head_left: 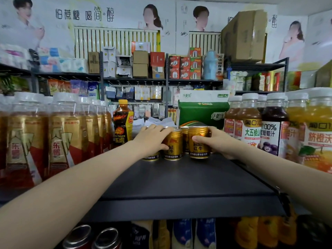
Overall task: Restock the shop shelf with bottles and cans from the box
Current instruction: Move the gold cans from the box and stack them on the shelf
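Wide open across the front of the dark shelf (179, 180), up to the gold cans (198, 146). Hemmed left by gold-labelled bottles (61, 141), right by juice bottles (273, 133). Blocked behind the cans by a green carton (201, 112) and an orange-capped bottle (123, 126).

The single head-worn camera is looking forward and slightly down along the black shelf (179, 178), sitting close above its front edge, with the gold cans (198, 142) standing near ahead. Its wide lens is also taking in the wall racks (134, 79) well behind.
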### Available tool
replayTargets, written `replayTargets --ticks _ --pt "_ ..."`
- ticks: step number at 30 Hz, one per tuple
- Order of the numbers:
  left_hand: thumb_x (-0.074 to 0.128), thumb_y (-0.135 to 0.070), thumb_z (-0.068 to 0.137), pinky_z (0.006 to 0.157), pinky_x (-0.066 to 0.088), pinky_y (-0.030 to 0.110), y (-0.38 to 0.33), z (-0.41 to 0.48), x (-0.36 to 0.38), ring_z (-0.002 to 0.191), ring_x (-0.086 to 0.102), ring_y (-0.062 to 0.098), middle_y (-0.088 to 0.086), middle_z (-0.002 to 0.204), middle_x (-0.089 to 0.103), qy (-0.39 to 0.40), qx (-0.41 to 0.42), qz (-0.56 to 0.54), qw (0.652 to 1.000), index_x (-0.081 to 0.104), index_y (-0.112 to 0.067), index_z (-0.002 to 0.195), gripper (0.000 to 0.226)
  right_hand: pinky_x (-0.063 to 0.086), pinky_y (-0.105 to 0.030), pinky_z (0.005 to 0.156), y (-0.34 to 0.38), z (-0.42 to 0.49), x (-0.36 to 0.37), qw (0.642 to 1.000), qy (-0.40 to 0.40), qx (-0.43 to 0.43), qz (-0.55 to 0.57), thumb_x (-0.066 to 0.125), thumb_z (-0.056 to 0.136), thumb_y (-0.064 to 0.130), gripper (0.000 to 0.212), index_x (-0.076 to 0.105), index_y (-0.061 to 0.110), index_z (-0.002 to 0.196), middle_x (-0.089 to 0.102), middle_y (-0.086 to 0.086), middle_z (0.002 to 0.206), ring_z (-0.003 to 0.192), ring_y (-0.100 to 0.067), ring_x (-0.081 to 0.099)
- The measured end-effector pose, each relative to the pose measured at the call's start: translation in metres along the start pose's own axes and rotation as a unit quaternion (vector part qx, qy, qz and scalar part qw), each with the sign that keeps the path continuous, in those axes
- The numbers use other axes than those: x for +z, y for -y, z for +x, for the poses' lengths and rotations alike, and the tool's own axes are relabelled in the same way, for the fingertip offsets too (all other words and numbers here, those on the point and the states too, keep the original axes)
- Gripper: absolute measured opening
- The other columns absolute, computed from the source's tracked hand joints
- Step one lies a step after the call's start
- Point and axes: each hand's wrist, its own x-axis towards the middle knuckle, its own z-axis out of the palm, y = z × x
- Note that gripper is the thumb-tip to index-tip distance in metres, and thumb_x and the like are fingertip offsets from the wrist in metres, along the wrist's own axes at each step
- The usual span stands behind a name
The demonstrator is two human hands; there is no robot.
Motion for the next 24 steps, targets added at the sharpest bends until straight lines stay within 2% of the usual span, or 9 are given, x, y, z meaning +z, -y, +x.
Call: replayTargets --ticks 4,7,10,12,13,15,17,20,24 --pt "0.055 -0.038 0.094 0.107 0.033 0.042 0.010 0.001 0.000 0.131 0.036 0.022 0.003 0.141 0.044 0.000 0.013 -0.029 0.999 0.028 -0.025 0.145 0.060 0.048 -0.040 0.097 -0.006 0.004 0.007 0.998 -0.015 -0.007 -0.060 0.071 0.082 0.040 0.060 0.042 0.016 0.129 0.059 -0.005 0.121 0.110 -0.021 0.057" --pt "0.051 -0.047 0.094 0.101 0.039 0.039 0.011 0.000 -0.001 0.125 0.040 0.021 0.002 0.136 0.049 -0.008 0.018 -0.031 0.999 0.033 -0.025 0.142 0.056 0.046 -0.040 0.101 -0.008 0.006 0.009 0.996 -0.009 -0.012 -0.082 0.067 0.085 0.042 0.064 0.037 0.015 0.136 0.055 -0.007 0.131 0.116 -0.022 0.054" --pt "0.044 -0.058 0.092 0.096 0.042 0.038 0.008 -0.001 0.002 0.123 0.044 0.022 0.003 0.135 0.049 -0.029 0.008 -0.012 0.999 0.035 -0.024 0.140 0.059 0.041 -0.041 0.106 -0.010 0.007 0.009 0.994 0.028 0.001 -0.108 0.073 0.081 0.041 0.095 0.013 0.013 0.150 0.043 -0.008 0.145 0.127 -0.023 0.047" --pt "0.046 -0.061 0.090 0.093 0.044 0.037 0.008 -0.001 0.004 0.123 0.044 0.022 0.004 0.135 0.046 -0.042 -0.001 -0.006 0.999 0.036 -0.023 0.139 0.062 0.034 -0.041 0.111 -0.014 0.005 0.011 0.988 0.038 -0.008 -0.151 0.082 0.072 0.035 0.121 -0.008 0.020 0.151 0.026 -0.008 0.153 0.136 -0.025 0.035" --pt "0.047 -0.061 0.089 0.092 0.044 0.036 0.009 -0.001 0.004 0.123 0.044 0.022 0.003 0.136 0.044 -0.046 -0.005 -0.008 0.999 0.036 -0.023 0.138 0.064 0.031 -0.041 0.113 -0.016 0.004 0.012 0.983 0.029 -0.034 -0.177 0.085 0.069 0.031 0.127 -0.012 0.023 0.151 0.017 -0.007 0.155 0.139 -0.024 0.028" --pt "0.049 -0.060 0.089 0.087 0.046 0.034 0.010 0.000 0.004 0.121 0.046 0.021 0.002 0.135 0.045 -0.046 -0.005 -0.010 0.999 0.038 -0.021 0.136 0.062 0.031 -0.035 0.112 -0.016 0.001 0.013 0.971 -0.002 -0.106 -0.213 0.088 0.065 0.025 0.124 -0.004 0.027 0.149 0.014 -0.004 0.153 0.139 -0.022 0.025" --pt "0.051 -0.057 0.089 0.078 0.045 0.031 0.011 0.002 0.002 0.115 0.049 0.020 0.001 0.128 0.050 -0.040 -0.001 -0.005 0.999 0.041 -0.020 0.129 0.056 0.036 -0.029 0.105 -0.013 0.001 0.013 0.959 -0.024 -0.151 -0.238 0.089 0.062 0.024 0.114 0.011 0.024 0.145 0.024 -0.005 0.146 0.133 -0.021 0.032" --pt "0.053 -0.054 0.089 0.072 0.044 0.029 0.012 0.003 0.000 0.110 0.051 0.020 0.002 0.121 0.053 -0.029 -0.002 -0.002 1.000 0.043 -0.018 0.122 0.050 0.035 -0.026 0.099 -0.009 0.004 0.018 0.941 -0.034 -0.156 -0.299 0.088 0.063 0.029 0.101 0.024 0.018 0.141 0.029 -0.005 0.140 0.130 -0.020 0.033" --pt "0.052 -0.056 0.089 0.069 0.044 0.030 0.011 0.002 -0.002 0.108 0.053 0.020 0.002 0.119 0.054 -0.027 -0.003 0.011 1.000 0.042 -0.018 0.122 0.051 0.033 -0.029 0.104 -0.009 0.007 0.026 0.943 -0.038 -0.146 -0.296 0.087 0.066 0.029 0.102 0.022 0.016 0.144 0.024 -0.006 0.145 0.134 -0.021 0.029"
